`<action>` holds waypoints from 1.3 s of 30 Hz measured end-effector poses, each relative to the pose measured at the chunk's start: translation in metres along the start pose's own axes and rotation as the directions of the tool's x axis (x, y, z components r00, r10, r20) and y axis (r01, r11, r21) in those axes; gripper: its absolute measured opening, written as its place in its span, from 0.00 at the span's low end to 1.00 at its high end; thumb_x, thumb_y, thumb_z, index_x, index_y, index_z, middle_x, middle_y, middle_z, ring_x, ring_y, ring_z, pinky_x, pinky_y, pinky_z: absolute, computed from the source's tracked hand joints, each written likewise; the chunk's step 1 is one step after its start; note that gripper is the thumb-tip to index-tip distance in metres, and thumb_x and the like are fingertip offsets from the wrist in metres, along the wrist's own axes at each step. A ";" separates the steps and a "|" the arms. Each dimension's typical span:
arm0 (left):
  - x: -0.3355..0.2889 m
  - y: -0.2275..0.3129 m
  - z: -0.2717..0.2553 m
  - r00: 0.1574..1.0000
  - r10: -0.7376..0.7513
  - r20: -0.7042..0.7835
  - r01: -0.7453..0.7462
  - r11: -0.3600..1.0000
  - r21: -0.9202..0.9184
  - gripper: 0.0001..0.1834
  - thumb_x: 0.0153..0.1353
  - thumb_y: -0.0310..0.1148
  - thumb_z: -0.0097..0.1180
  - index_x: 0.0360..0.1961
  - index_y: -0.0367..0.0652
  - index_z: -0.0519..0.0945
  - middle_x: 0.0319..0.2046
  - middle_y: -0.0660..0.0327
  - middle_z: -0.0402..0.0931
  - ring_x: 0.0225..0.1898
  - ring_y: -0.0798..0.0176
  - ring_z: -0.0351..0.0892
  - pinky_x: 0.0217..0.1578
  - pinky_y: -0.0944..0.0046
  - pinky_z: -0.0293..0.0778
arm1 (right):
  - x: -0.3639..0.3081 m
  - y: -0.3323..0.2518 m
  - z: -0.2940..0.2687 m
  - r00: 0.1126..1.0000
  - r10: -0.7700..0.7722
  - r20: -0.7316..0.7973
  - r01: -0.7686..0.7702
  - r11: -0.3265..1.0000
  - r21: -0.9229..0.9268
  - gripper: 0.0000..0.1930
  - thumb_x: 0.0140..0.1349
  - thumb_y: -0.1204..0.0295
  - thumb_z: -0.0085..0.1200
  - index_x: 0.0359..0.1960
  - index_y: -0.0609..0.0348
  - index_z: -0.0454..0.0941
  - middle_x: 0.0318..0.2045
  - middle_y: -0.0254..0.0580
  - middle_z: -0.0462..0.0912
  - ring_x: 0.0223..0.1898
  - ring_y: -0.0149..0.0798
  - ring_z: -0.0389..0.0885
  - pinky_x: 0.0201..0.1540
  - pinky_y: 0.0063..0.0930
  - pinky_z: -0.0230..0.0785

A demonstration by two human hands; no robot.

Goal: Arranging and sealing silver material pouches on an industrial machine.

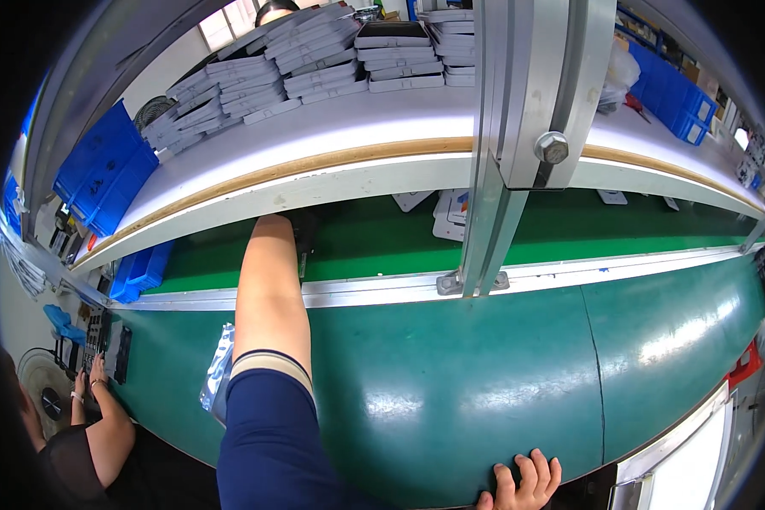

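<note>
My left arm, in a navy sleeve, stretches forward across the green bench (450, 365) and in under the raised shelf. Only the wrist end of my left hand (274, 226) shows; the shelf edge hides the fingers, so what they touch is not visible. A dark object (306, 234) stands just right of that wrist, too shadowed to name. Beside my left forearm lies a shiny silver bag (217, 372), partly covered by the sleeve. My right hand (525, 483) rests at the bench's near edge, fingers spread and holding nothing.
Stacks of flat grey-white cases (314, 55) fill the white shelf (382, 123). An upright metal post (518, 110) divides the view. Blue bins (106, 174) stand at the left. White flat pieces (450, 217) lie under the shelf. Another person's hands (93, 374) work at far left.
</note>
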State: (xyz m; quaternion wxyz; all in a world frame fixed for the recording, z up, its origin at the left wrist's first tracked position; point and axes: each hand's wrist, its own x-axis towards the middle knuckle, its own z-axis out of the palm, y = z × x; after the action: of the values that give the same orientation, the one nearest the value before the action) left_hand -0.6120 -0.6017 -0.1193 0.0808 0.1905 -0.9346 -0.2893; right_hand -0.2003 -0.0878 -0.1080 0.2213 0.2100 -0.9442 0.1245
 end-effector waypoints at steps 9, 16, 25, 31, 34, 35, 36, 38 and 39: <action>-0.056 0.017 -0.028 0.959 0.272 -0.078 -0.190 0.824 0.534 0.16 0.59 0.32 0.43 0.44 0.37 0.76 0.45 0.49 0.74 0.48 0.53 0.74 0.49 0.55 0.69 | -0.009 -0.003 0.008 1.000 0.008 0.023 -0.008 1.000 -0.006 0.18 0.48 0.58 0.43 0.35 0.57 0.75 0.40 0.50 0.69 0.49 0.55 0.65 0.55 0.54 0.49; -0.137 0.020 -0.114 0.984 0.180 0.018 -0.112 0.525 0.844 0.20 0.60 0.32 0.37 0.51 0.40 0.73 0.53 0.48 0.68 0.56 0.54 0.67 0.55 0.59 0.63 | 0.001 -0.008 -0.004 1.000 0.017 -0.010 -0.017 0.998 0.053 0.18 0.48 0.61 0.47 0.39 0.57 0.73 0.42 0.49 0.70 0.50 0.53 0.65 0.55 0.55 0.50; -0.290 0.039 -0.207 0.965 -0.106 0.241 0.029 0.953 0.303 0.19 0.57 0.30 0.42 0.51 0.49 0.73 0.31 0.59 0.78 0.27 0.61 0.76 0.25 0.60 0.71 | -0.017 -0.002 -0.010 0.998 -0.038 -0.041 0.043 0.990 0.135 0.23 0.52 0.62 0.54 0.48 0.58 0.69 0.49 0.50 0.68 0.56 0.54 0.61 0.58 0.54 0.49; -0.392 0.098 -0.173 0.904 0.304 0.300 -0.366 0.913 0.177 0.19 0.59 0.41 0.49 0.45 0.39 0.77 0.41 0.52 0.78 0.44 0.56 0.76 0.47 0.60 0.69 | -0.072 -0.003 -0.040 0.989 -0.029 0.148 0.007 0.990 0.142 0.40 0.45 0.64 0.63 0.61 0.52 0.57 0.59 0.54 0.60 0.63 0.55 0.53 0.63 0.55 0.43; -0.459 0.142 -0.122 0.695 0.594 0.405 -0.643 0.765 -0.017 0.22 0.58 0.41 0.50 0.50 0.40 0.73 0.45 0.51 0.75 0.48 0.52 0.74 0.50 0.59 0.68 | -0.115 0.016 -0.050 0.937 0.087 0.337 -0.169 0.960 0.222 0.38 0.46 0.65 0.62 0.60 0.54 0.58 0.56 0.55 0.66 0.60 0.53 0.60 0.62 0.56 0.43; -0.489 0.164 -0.114 0.620 0.594 0.512 -0.664 0.745 -0.061 0.22 0.58 0.41 0.51 0.51 0.40 0.73 0.45 0.51 0.75 0.48 0.52 0.74 0.50 0.59 0.68 | -0.130 0.022 -0.060 0.912 0.145 0.384 -0.279 0.906 0.319 0.35 0.47 0.67 0.61 0.59 0.57 0.59 0.48 0.56 0.73 0.53 0.52 0.70 0.59 0.51 0.53; -0.516 0.180 -0.106 0.588 0.593 0.550 -0.638 0.758 -0.136 0.22 0.57 0.41 0.53 0.50 0.40 0.73 0.46 0.50 0.75 0.48 0.53 0.74 0.50 0.59 0.68 | -0.148 0.034 -0.060 0.930 0.175 0.323 -0.312 0.840 0.444 0.33 0.47 0.69 0.60 0.56 0.60 0.62 0.42 0.56 0.77 0.46 0.54 0.75 0.52 0.43 0.64; -0.540 0.174 -0.077 0.567 0.729 0.384 -0.732 0.659 -0.170 0.23 0.55 0.40 0.55 0.49 0.39 0.74 0.45 0.50 0.75 0.49 0.50 0.73 0.51 0.57 0.67 | -0.177 0.044 -0.069 0.904 0.278 0.325 -0.413 0.765 0.495 0.26 0.45 0.71 0.62 0.48 0.64 0.71 0.38 0.57 0.78 0.41 0.48 0.79 0.43 0.33 0.71; -0.543 0.172 -0.074 0.625 0.719 0.302 -0.730 0.676 -0.098 0.22 0.55 0.40 0.55 0.48 0.39 0.75 0.45 0.50 0.75 0.49 0.49 0.72 0.51 0.57 0.67 | -0.191 0.051 -0.072 0.851 0.341 0.400 -0.518 0.675 0.525 0.23 0.46 0.73 0.62 0.46 0.65 0.73 0.37 0.55 0.79 0.40 0.43 0.79 0.42 0.30 0.72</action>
State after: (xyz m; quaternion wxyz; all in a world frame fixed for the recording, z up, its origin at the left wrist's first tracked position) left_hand -0.1494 -0.2904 0.0176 0.0363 -0.2490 -0.9369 -0.2428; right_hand -0.0413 0.0461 -0.1428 -0.0254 0.0549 -0.8939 0.4441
